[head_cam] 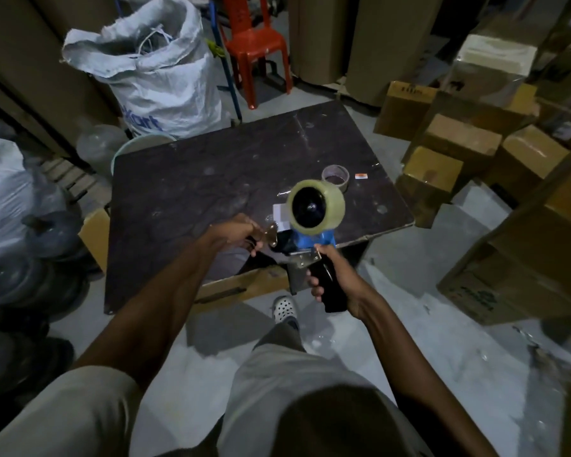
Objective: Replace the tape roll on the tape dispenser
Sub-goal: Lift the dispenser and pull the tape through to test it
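— Clear tape roll (315, 206) sits on your dispenser (310, 240), centre frame; spent core (335, 175) lies on the surface (185, 192).

— Remaining? Your right hand (332, 280) grips the handle; your left hand (244, 234) pinches the front flap. Threading looks unfinished.

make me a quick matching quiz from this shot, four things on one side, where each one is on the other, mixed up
Things:
1. new tape roll
2. empty tape core
3. dispenser handle
4. red chair

Places:
A. lying on the table
B. on the floor beyond the table
C. mounted on the dispenser
D. gripped in the right hand

Pairs: 1-C, 2-A, 3-D, 4-B
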